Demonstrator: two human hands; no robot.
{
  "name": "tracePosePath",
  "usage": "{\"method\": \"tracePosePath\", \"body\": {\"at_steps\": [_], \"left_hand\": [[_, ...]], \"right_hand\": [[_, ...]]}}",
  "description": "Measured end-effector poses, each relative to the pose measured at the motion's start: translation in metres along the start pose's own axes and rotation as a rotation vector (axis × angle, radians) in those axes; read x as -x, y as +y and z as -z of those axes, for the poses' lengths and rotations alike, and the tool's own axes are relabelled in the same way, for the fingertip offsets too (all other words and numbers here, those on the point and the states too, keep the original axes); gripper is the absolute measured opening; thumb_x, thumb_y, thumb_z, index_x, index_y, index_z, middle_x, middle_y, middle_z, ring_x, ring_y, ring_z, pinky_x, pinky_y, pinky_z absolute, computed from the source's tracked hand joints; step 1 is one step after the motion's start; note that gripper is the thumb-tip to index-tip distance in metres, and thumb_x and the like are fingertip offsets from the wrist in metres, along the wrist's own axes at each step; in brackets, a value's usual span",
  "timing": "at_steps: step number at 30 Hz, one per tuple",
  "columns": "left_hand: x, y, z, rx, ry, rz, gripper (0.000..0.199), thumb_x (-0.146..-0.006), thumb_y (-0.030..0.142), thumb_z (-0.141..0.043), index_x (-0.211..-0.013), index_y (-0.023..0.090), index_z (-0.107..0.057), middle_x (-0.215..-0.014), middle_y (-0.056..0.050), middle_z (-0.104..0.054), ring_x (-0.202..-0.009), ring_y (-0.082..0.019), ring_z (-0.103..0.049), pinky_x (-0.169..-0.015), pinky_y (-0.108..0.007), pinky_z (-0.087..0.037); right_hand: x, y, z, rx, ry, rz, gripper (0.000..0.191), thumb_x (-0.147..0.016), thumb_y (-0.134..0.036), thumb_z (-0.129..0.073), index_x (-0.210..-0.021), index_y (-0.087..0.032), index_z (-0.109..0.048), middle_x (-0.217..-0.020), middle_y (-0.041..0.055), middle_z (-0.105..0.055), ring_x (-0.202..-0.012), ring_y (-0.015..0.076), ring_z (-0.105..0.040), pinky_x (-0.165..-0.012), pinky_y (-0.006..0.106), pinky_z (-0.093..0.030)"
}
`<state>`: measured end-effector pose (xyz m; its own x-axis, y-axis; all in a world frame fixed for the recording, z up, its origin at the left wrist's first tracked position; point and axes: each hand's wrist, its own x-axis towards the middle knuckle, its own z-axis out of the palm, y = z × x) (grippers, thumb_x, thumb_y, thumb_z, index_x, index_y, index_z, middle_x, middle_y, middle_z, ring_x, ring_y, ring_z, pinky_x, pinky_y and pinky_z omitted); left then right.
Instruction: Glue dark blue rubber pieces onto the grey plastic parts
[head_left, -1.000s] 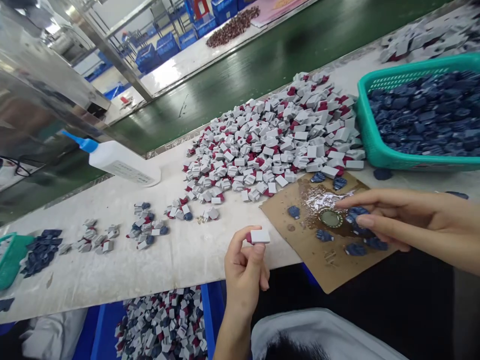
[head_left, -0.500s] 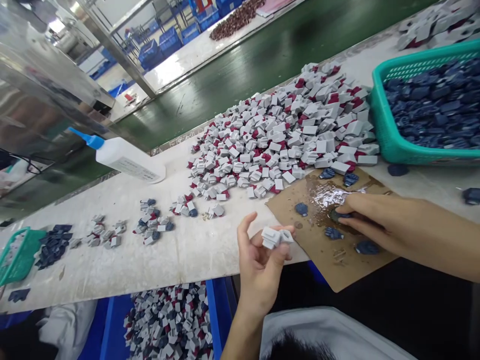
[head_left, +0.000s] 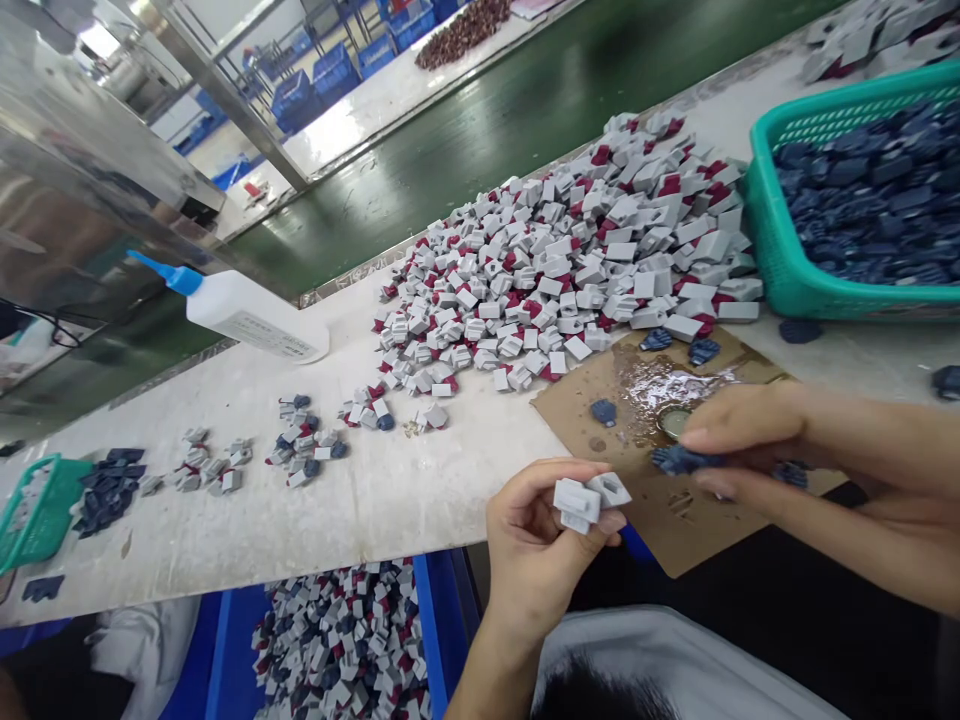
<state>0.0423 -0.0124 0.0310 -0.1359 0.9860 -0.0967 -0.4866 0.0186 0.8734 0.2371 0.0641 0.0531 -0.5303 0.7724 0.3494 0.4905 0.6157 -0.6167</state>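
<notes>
Left hand: your left hand (head_left: pixel 536 545) is closed around a small grey plastic piece (head_left: pixel 587 497), pinched between thumb and fingertips just off the near edge of the bench (head_left: pixel 315 500), close to the cardboard sheet's near left corner.
Right hand: your right hand (head_left: pixel 757 440) pinches a dark blue piece (head_left: pixel 679 460) between thumb and forefinger, held low over the cardboard sheet (head_left: pixel 592 400).
Gap between pieces: the grey piece and the blue piece are near each other but apart, the blue one to the right of the grey one.
Cardboard sheet: it lies flat on the bench and juts over the near edge; a wet, shiny glue patch (head_left: pixel 667 385) and a small round cap (head_left: pixel 673 421) sit near its middle, just beyond your right fingers.
Loose blue pieces: a few lie scattered on the cardboard sheet, one (head_left: pixel 603 411) to the left of the glue patch.
Grey and red pile: a broad heap of grey and red pieces (head_left: pixel 570 250) spreads on the bench just beyond the cardboard sheet, touching its far edge.
Teal basket: a teal basket (head_left: pixel 772 260) full of dark blue pieces stands to the right of the heap, beyond the cardboard sheet.
Glue bottle: a white bottle with a blue nozzle (head_left: pixel 240 315) lies on its side, well to the left of the cardboard sheet.
Blue bin: a blue bin (head_left: pixel 435 620) of grey pieces sits below the bench edge, left of your left wrist.
</notes>
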Motion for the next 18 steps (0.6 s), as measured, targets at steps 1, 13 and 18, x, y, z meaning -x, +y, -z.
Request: {"method": "tracePosePath", "body": {"at_steps": [1, 13, 18], "left_hand": [[0.001, 0.001, -0.002, 0.008, -0.007, 0.009, 0.03, -0.068, 0.006, -0.083, -0.089, 0.028, -0.079, -0.091, 0.0, -0.075, -0.068, -0.008, -0.067, -0.055, -0.01, -0.057], [0.001, 0.004, -0.011, -0.017, -0.025, -0.024, 0.027, -0.066, 0.009, -0.084, -0.088, 0.023, -0.078, -0.084, 0.0, -0.074, -0.062, -0.007, -0.066, -0.051, -0.01, -0.057], [0.004, 0.004, -0.008, -0.115, -0.021, -0.024, 0.021, -0.072, 0.013, -0.081, -0.091, 0.023, -0.078, -0.089, -0.003, -0.075, -0.067, -0.011, -0.069, -0.051, -0.013, -0.057]], "right_hand": [[-0.001, -0.008, 0.0, -0.02, 0.013, 0.046, 0.01, -0.099, -0.043, -0.046, -0.101, -0.035, -0.052, -0.085, -0.0049, -0.067, -0.072, 0.0112, -0.068, -0.056, 0.016, -0.055], [-0.005, -0.026, -0.008, 0.022, 0.0, 0.184, 0.006, -0.1, -0.03, -0.044, -0.097, -0.03, -0.05, -0.079, -0.0055, -0.067, -0.065, 0.0092, -0.067, -0.052, 0.016, -0.052], [0.004, -0.025, -0.006, -0.009, -0.085, 0.097, 0.01, -0.099, -0.035, -0.043, -0.099, -0.034, -0.052, -0.08, -0.0083, -0.068, -0.063, 0.0088, -0.065, -0.052, 0.017, -0.052]]}}
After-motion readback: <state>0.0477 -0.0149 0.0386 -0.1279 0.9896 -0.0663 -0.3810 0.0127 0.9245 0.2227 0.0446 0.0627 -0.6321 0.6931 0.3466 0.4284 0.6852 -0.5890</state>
